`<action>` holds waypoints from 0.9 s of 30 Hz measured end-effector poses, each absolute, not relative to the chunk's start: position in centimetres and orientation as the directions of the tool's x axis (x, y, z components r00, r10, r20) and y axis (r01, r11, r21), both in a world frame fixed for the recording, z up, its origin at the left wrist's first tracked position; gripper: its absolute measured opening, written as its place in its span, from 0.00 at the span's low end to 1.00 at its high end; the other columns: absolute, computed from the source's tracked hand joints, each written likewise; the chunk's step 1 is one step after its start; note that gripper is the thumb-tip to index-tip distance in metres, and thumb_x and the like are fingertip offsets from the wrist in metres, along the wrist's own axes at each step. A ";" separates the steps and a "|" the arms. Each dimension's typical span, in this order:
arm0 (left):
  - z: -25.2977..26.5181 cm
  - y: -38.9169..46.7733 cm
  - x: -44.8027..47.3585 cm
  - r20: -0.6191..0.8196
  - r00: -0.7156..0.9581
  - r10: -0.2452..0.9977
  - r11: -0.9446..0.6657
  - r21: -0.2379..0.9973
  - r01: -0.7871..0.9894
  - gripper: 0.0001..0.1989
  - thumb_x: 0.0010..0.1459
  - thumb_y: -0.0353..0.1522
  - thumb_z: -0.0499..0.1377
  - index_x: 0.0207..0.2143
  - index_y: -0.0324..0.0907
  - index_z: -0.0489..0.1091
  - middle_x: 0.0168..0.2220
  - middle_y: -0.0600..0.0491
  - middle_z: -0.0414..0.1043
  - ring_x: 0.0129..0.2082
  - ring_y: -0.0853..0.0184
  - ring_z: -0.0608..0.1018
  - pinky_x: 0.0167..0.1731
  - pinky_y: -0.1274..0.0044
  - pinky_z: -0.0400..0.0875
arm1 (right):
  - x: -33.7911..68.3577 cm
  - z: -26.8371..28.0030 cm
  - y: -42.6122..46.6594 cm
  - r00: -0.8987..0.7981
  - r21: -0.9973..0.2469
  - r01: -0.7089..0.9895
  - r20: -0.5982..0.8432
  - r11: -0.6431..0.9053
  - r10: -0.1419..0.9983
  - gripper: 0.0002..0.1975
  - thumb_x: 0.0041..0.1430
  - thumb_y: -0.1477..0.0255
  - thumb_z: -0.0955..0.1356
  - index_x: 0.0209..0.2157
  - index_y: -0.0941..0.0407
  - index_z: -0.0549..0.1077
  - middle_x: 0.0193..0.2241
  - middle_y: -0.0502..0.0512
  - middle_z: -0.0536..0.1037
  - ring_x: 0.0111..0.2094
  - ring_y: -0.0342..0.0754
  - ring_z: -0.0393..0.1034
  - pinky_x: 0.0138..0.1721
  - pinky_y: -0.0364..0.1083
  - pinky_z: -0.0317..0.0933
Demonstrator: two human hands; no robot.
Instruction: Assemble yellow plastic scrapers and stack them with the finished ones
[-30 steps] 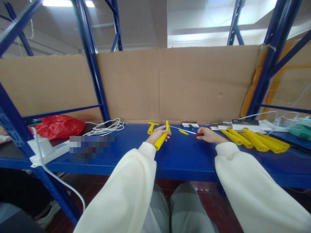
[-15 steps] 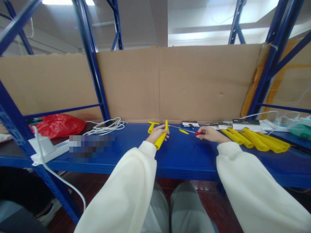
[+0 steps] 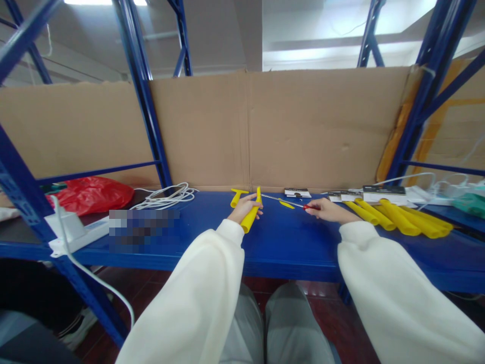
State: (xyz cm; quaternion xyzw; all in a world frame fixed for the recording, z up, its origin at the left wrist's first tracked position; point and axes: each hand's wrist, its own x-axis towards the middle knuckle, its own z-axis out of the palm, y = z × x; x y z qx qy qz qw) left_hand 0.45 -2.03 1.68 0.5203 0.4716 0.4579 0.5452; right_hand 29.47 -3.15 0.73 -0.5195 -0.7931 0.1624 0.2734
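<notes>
My left hand [image 3: 243,207] is closed around a yellow T-shaped handle [image 3: 249,221]. The handle's tubular end points toward me and its crosspiece faces away. In my right hand [image 3: 323,209] is a screwdriver [image 3: 307,207] with a red grip, held level. Its long thin shaft reaches left to the crosspiece; whether the tip is inside a hole cannot be made out. Below the shaft, a flat yellow piece [image 3: 287,205] lies on the blue table [image 3: 288,242]. Another yellow T-shaped handle [image 3: 235,200] rests just behind my left hand.
Several yellow tubes [image 3: 397,218] lie side by side right of my right hand. Small black-and-white boxes [image 3: 297,193] stand along the cardboard wall [image 3: 310,131]. On the left are a white cable coil [image 3: 166,197], a red plastic bag [image 3: 93,194] and a power strip [image 3: 91,231].
The screwdriver and my right hand have shifted very slightly left. My left hand keeps its hold on the yellow handle almost unmoved.
</notes>
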 end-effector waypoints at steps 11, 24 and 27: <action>1.7 -2.2 0.5 -0.023 0.113 0.993 0.021 1.000 0.020 0.36 0.56 0.17 0.56 0.67 0.36 0.55 0.29 0.51 0.76 0.17 0.71 0.75 0.16 0.81 0.68 | 29.0 0.2 -2.9 -0.198 -0.567 0.727 0.367 0.387 0.909 0.16 0.40 0.65 0.73 0.26 0.53 0.62 0.20 0.44 0.68 0.22 0.42 0.62 0.25 0.42 0.57; 1.9 -3.0 1.0 -0.004 0.143 0.990 0.001 1.000 0.023 0.34 0.56 0.18 0.57 0.65 0.36 0.58 0.28 0.53 0.75 0.17 0.72 0.74 0.16 0.82 0.68 | 28.6 1.2 -3.3 -0.156 -0.465 0.780 0.505 0.420 0.849 0.19 0.53 0.54 0.68 0.21 0.55 0.76 0.21 0.54 0.77 0.25 0.48 0.69 0.27 0.45 0.58; 1.9 -3.2 1.3 -0.019 0.124 0.992 0.017 1.000 0.015 0.34 0.57 0.17 0.56 0.65 0.36 0.58 0.27 0.53 0.73 0.16 0.73 0.73 0.14 0.83 0.67 | 26.9 0.7 -3.4 -0.209 -0.382 0.849 0.389 0.364 0.897 0.15 0.57 0.63 0.67 0.21 0.56 0.75 0.23 0.54 0.79 0.26 0.49 0.72 0.30 0.44 0.60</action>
